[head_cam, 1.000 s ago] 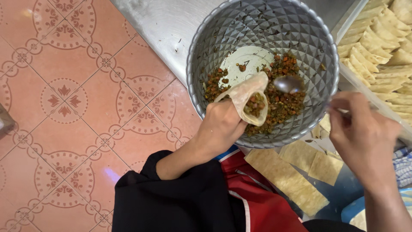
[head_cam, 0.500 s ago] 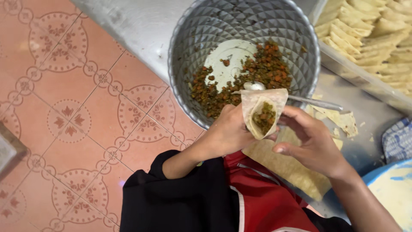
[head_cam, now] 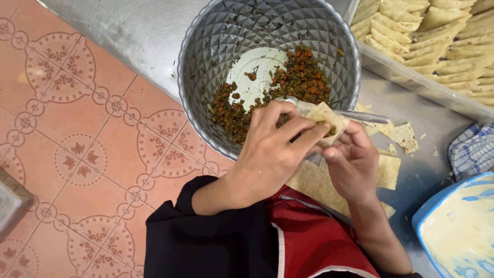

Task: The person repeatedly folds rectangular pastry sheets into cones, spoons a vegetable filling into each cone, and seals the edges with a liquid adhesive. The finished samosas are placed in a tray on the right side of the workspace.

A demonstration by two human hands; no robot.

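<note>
My left hand [head_cam: 272, 154] and my right hand [head_cam: 352, 162] both pinch a folded pastry wrapper [head_cam: 325, 117] with brown filling inside, just in front of a grey faceted bowl [head_cam: 206, 46]. The bowl holds a minced brown and orange filling [head_cam: 303, 80], and a metal spoon [head_cam: 360, 116] rests across its near rim. My fingers cover most of the wrapper.
Several folded filled pastries [head_cam: 427, 36] lie in a clear tray at the upper right. Flat pastry strips [head_cam: 388, 170] lie on the metal table under my hands. A blue container of pale paste [head_cam: 458, 226] and a checked cloth [head_cam: 473, 149] are at right. Patterned floor tiles [head_cam: 77, 139] lie left.
My right hand let go of the spoon, left it in the bowl and came onto the wrapper. Both hands now fold the filled wrapper closed.
</note>
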